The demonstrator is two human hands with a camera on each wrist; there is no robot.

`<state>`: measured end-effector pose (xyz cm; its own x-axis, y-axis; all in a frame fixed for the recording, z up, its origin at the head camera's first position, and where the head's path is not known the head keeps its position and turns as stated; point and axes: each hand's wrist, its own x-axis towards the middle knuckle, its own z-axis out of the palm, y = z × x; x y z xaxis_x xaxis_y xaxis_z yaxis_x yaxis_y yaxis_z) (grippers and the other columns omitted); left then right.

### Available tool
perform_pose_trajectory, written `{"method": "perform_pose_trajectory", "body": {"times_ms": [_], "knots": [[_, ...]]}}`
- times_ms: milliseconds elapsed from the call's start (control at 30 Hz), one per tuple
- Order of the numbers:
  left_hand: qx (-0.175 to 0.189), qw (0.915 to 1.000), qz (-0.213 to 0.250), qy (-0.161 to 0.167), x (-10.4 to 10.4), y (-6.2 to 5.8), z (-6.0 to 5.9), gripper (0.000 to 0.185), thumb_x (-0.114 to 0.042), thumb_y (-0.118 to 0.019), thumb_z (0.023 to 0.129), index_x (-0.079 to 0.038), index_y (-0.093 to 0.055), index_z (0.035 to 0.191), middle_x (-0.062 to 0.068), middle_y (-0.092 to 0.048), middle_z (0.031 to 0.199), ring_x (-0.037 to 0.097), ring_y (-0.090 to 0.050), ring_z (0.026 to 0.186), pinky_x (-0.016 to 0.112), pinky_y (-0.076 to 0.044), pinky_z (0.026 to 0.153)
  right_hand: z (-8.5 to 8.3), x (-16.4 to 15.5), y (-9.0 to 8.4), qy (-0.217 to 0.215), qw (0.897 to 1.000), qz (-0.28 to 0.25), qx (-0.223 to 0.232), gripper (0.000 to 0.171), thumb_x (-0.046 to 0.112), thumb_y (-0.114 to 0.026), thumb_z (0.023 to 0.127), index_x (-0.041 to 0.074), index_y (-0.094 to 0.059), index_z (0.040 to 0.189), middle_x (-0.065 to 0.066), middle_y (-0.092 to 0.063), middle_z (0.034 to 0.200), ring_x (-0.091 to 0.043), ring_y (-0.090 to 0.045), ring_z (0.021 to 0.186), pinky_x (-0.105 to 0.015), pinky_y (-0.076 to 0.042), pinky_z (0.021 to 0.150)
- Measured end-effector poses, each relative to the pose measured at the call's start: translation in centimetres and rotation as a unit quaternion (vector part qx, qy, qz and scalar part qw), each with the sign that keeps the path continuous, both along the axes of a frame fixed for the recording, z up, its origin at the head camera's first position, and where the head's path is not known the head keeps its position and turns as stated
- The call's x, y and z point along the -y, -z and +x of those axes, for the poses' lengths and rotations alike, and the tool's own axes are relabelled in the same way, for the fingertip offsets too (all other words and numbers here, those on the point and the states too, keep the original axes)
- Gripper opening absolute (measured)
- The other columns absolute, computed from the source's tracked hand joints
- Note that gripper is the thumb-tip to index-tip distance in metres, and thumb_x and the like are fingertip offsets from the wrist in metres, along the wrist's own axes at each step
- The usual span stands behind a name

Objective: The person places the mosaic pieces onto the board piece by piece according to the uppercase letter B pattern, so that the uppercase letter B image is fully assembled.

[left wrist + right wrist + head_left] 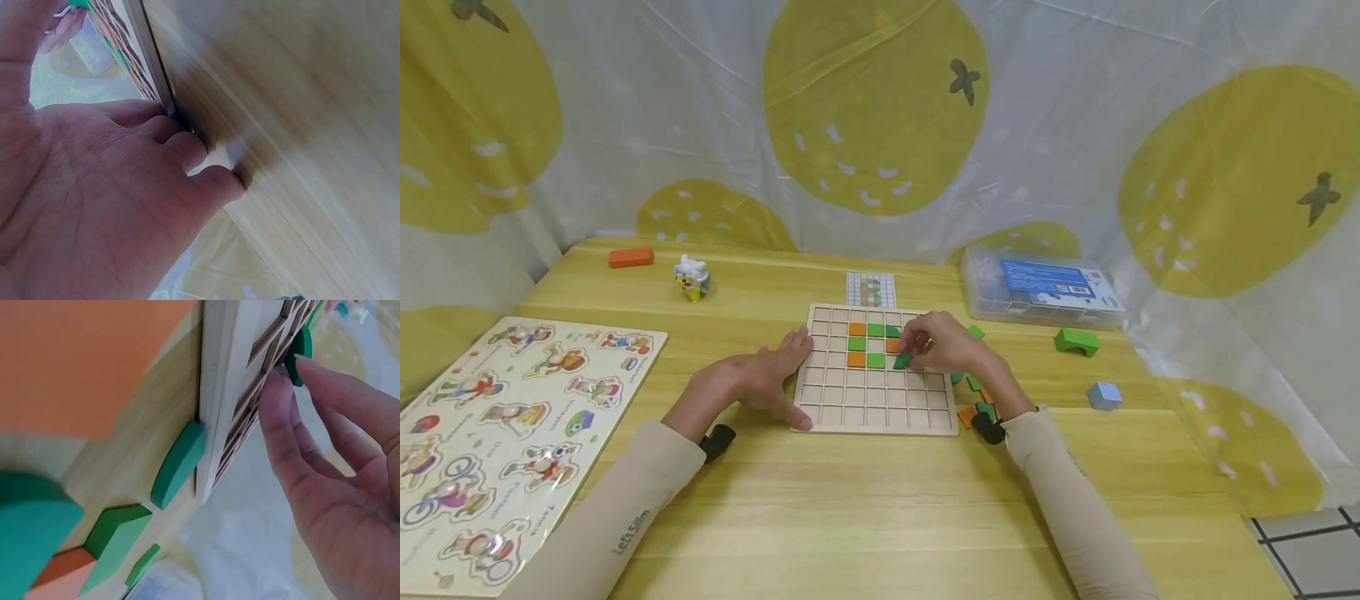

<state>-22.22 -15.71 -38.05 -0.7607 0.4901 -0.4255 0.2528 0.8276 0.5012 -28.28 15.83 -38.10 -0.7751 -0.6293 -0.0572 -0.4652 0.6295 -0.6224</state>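
Observation:
A wooden grid board (842, 417) lies in the middle of the table. Orange and light green square tiles (876, 360) fill several of its upper cells, with a dark green tile (892, 331) at their top right. Between thumb and fingertips my right hand (942, 340) pinches a dark green, curved-edge tile (302, 355), tilted over a cell at the lower right of the tiles. My left hand (767, 377) rests along the board's left edge, fingers against its side and thumb near the lower left corner.
Loose green and orange tiles (973, 382) lie right of the board. Behind it is a pattern card (852, 290). A clear plastic case (992, 308), green arch block (1077, 341) and blue cube (1105, 396) are at right; a picture puzzle board (647, 333), small figurine (692, 277) and orange block (631, 257) at left.

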Motion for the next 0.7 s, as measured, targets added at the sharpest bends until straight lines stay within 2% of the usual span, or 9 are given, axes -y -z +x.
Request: {"method": "perform_pose_trajectory", "body": {"times_ms": [400,533,700], "knots": [[0.003,1.0000,0.003,-0.001,-0.07,-0.20,-0.06,0.135,-0.045,-0.093,0.085,0.006,-0.001,0.170,0.024,0.015,0.178,0.041,0.009,0.166,0.066,-0.004,0.131,0.40,0.60,-0.10,0.046,0.998,-0.041,-0.028,0.020,-0.013,-0.084,0.085,-0.005,-0.077,0.103,-0.015,-0.079,0.098,-0.025,-0.076,0.088,-0.034,-0.065,0.082],[0.004,1.0000,0.003,-0.003,-0.07,-0.15,-0.06,0.136,-0.046,-0.093,0.085,0.006,-0.001,0.170,0.024,0.015,0.178,0.042,0.009,0.166,0.066,-0.004,0.131,0.47,0.36,-0.26,0.058,0.997,-0.057,-0.015,0.018,-0.012,-0.083,0.087,-0.006,-0.077,0.102,-0.016,-0.079,0.099,-0.029,-0.079,0.091,-0.035,-0.066,0.083],[0.004,1.0000,0.000,-0.003,-0.01,-0.04,-0.04,0.136,-0.047,-0.093,0.084,0.005,-0.001,0.170,0.023,0.015,0.178,0.042,0.009,0.166,0.067,-0.004,0.131,0.52,-0.06,-0.59,0.052,0.995,-0.086,0.017,0.019,-0.012,-0.082,0.088,-0.009,-0.076,0.105,-0.020,-0.077,0.102,-0.035,-0.079,0.097,-0.037,-0.066,0.086]]}}
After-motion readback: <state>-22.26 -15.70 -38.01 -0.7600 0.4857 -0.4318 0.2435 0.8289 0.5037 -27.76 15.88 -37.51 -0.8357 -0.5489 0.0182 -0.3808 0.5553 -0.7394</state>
